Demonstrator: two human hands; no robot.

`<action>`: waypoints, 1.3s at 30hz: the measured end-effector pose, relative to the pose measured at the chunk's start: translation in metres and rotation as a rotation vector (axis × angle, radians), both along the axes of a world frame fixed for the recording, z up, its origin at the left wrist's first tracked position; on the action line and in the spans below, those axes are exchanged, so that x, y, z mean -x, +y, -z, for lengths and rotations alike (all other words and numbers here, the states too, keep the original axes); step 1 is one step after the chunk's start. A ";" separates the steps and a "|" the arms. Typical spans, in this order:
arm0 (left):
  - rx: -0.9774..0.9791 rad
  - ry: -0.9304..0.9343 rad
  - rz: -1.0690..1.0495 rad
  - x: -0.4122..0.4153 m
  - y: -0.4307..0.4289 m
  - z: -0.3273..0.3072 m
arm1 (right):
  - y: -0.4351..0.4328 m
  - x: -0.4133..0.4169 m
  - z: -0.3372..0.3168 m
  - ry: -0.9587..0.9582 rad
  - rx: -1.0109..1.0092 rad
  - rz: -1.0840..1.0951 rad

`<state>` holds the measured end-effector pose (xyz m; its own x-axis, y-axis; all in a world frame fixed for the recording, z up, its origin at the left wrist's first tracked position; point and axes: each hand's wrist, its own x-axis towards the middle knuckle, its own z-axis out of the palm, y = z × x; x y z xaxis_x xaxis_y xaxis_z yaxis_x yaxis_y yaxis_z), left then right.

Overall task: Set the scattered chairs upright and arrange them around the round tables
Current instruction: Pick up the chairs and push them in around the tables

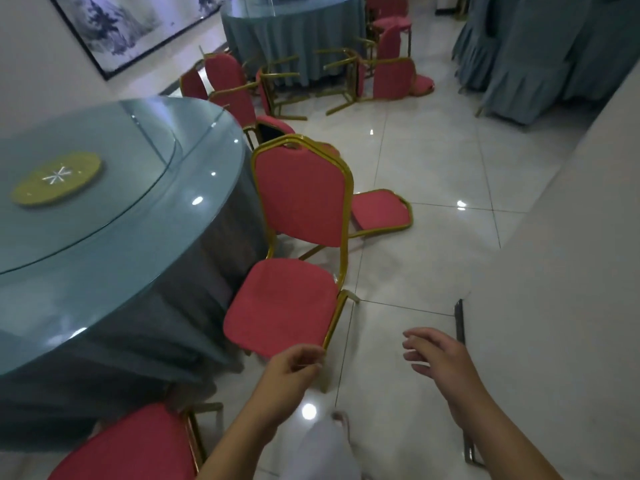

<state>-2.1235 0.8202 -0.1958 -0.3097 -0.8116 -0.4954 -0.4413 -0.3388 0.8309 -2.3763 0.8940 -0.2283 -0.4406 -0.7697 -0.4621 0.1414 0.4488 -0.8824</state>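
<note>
Lower centre, the left hand (294, 367), fingers loosely curled and empty, hovers beside an upright red chair (301, 202) at the round table (104, 244). The right hand (434, 355) hangs relaxed, empty.

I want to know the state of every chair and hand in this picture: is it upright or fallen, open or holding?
Nearest chair: upright at the near table.
Chair behind it: fallen on the floor.
Left chair by the far table: tipped over.
Right chair there: tipped over.
Bottom-left chair: upright.
Left hand: open, holds nothing.
Right hand: open, holds nothing.
</note>
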 end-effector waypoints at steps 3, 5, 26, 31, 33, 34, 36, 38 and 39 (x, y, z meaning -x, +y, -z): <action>-0.080 0.012 0.021 0.043 -0.041 0.008 | -0.031 0.026 0.011 -0.010 -0.037 0.033; -0.122 0.019 0.060 0.073 -0.073 0.018 | -0.055 0.047 0.020 -0.023 -0.077 0.060; -0.169 0.071 0.259 0.468 -0.511 0.012 | -0.436 0.411 -0.037 0.021 -0.006 0.342; -0.243 -0.013 0.115 0.535 -0.581 0.027 | -0.559 0.512 -0.031 -0.054 0.046 0.276; -0.240 -0.023 0.080 0.564 -0.613 0.022 | -0.605 0.550 -0.035 -0.087 0.060 0.244; -0.236 -0.013 0.072 0.578 -0.630 0.019 | -0.628 0.569 -0.038 -0.093 0.072 0.231; -0.224 0.011 0.057 0.607 -0.666 0.014 | -0.671 0.600 -0.041 -0.093 0.074 0.231; -0.214 0.036 0.009 0.632 -0.696 0.012 | -0.706 0.624 -0.040 -0.094 0.070 0.204; -0.217 0.045 -0.021 0.643 -0.709 0.014 | -0.721 0.632 -0.038 -0.097 0.062 0.173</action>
<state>-2.7661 0.1113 -0.2097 -0.3197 -0.6936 -0.6455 -0.3968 -0.5207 0.7559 -3.0086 0.1735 -0.1904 -0.5242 -0.7147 -0.4630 0.2976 0.3557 -0.8859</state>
